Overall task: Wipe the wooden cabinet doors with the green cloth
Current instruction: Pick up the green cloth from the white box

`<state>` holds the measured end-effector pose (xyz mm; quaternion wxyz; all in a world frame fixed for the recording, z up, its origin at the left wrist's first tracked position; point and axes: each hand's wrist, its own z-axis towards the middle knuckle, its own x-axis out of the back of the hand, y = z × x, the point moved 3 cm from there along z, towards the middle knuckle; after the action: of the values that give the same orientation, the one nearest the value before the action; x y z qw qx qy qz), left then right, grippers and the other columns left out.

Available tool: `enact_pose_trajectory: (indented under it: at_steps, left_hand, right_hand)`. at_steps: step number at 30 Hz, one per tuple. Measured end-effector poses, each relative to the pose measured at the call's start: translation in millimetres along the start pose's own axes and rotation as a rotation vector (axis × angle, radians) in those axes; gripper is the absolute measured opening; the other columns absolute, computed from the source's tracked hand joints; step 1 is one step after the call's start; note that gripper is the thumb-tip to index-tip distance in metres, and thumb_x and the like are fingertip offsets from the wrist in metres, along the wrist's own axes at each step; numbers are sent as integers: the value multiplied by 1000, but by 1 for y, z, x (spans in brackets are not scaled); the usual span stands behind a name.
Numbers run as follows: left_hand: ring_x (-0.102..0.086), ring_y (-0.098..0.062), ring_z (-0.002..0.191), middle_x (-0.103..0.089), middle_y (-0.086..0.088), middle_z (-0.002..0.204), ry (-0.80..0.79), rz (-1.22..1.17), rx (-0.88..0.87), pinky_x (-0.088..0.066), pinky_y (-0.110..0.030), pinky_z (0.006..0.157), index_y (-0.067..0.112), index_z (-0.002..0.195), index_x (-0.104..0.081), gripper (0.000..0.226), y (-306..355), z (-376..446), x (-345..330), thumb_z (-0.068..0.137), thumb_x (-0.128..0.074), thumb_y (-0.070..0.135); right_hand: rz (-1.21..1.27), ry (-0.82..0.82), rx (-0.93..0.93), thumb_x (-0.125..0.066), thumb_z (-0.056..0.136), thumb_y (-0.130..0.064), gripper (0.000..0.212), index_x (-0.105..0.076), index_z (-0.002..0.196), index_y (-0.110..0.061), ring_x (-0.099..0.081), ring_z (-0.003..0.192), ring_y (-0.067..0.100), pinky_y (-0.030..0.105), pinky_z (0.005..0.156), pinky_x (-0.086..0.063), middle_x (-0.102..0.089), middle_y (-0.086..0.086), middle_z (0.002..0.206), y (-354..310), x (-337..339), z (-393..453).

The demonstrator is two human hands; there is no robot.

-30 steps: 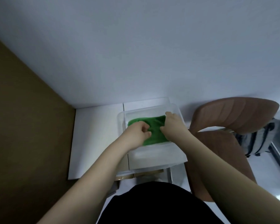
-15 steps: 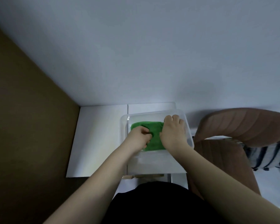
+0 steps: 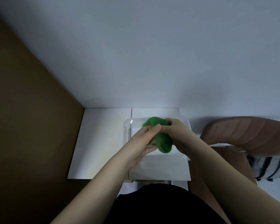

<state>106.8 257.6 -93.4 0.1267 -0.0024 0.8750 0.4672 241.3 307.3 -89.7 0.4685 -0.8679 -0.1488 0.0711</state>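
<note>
At the bottom, closest in, is the person's black top [image 3: 152,206]. Two bare arms reach out from it, up to a white counter [image 3: 100,139].

The left hand [image 3: 142,143] and the right hand [image 3: 178,135] meet over a clear tub [image 3: 127,131] that sits on the counter. Both hands hold the green cloth [image 3: 162,141]. The cloth is bunched up into a lump between them, above the tub. The left hand's fingers are curled around the lump's left side. The right hand's fingers wrap over its top and right side. One end of the cloth pokes out past the hands at the top, and the other end hangs down below them.

To the right of the counter stands a brown chair [image 3: 242,136]. A striped cloth [image 3: 268,167] lies just behind it.

To the left, a brown wooden panel [image 3: 26,110] stands beside the counter. A plain white wall [image 3: 152,54] rises behind the counter.
</note>
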Motion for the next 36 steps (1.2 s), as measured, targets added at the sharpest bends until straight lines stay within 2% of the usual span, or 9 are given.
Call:
enact_pose_trajectory:
  at_steps: [2, 4, 7, 10, 15, 20, 24, 30, 36]
  left_hand:
    - [-69, -21, 109, -73, -6, 112, -1, 103, -150, -54, -39, 97, 26, 118, -63, 39, 8, -6, 0, 83, -74, 39]
    - [-67, -27, 111, -72, -11, 115, 64, 116, -213, -52, -45, 100, 18, 123, -61, 41, 9, -12, 5, 85, -74, 20]
    - [-68, -33, 109, -72, -16, 115, 128, 23, -158, -51, -49, 100, 8, 123, -63, 35, 8, -19, 19, 89, -68, 2]
    - [-70, -30, 104, -74, -14, 111, 96, -115, -115, -58, -37, 84, 8, 118, -67, 27, 15, -30, 30, 92, -59, 5]
    - [-74, -26, 86, -75, -13, 99, 25, -449, -15, -58, -36, 67, 13, 90, -81, 29, 27, -52, 38, 76, -65, 32]
    - [-71, -27, 83, -74, -11, 96, -41, -461, -10, -57, -37, 71, 14, 92, -79, 41, 24, -71, 48, 74, -62, 46]
    - [-74, -25, 85, -76, -10, 96, 30, -235, 16, -59, -37, 69, 20, 84, -81, 36, 19, -86, 60, 87, -58, 47]
    - [-74, -15, 90, -78, 3, 94, 202, 204, -288, -56, -35, 81, 23, 92, -77, 22, 29, -125, 59, 82, -71, 42]
    - [-72, -19, 94, -77, -1, 98, 317, 235, -490, -58, -45, 88, 15, 100, -72, 18, 35, -177, 56, 97, -60, 29]
  right_hand:
    - [219, -126, -6, -68, 86, -21, 21, -74, 97, -4, -74, 86, 28, 45, 78, -62, -75, 21, 97, -4, -10, -9]
    - [280, -167, -17, -60, 98, -26, 27, -76, 98, -4, -75, 82, 24, 34, 68, -60, -76, 17, 94, -9, -14, -14]
    - [108, 23, 53, -62, 97, -31, 23, -76, 92, -14, -72, 75, 17, 26, 62, -57, -77, 5, 85, -19, 0, -11]
    - [-87, 287, 170, -69, 91, -35, 23, -73, 107, -19, -68, 100, 17, 34, 85, -55, -75, -1, 103, -23, 24, -6]
    - [621, -357, -234, -76, 70, -69, 80, -69, 124, -10, -66, 111, 33, 46, 98, -50, -68, 15, 123, 11, -15, -27]
    - [1060, -647, -189, -70, 75, -71, 92, -56, 140, -7, -46, 136, 43, 61, 115, -29, -48, 22, 149, 28, -61, -58]
    - [1006, -782, -2, -69, 75, -69, 95, -49, 146, -10, -43, 138, 43, 72, 114, -17, -49, 20, 149, 26, -74, -88]
    - [842, -442, 81, -53, 98, -33, 50, -55, 141, -8, -56, 129, 34, 52, 109, -42, -55, 19, 144, 22, -105, -125]
    - [860, -444, 250, -42, 96, -14, 42, -64, 129, -2, -66, 116, 33, 43, 94, -55, -66, 19, 130, 17, -109, -178]
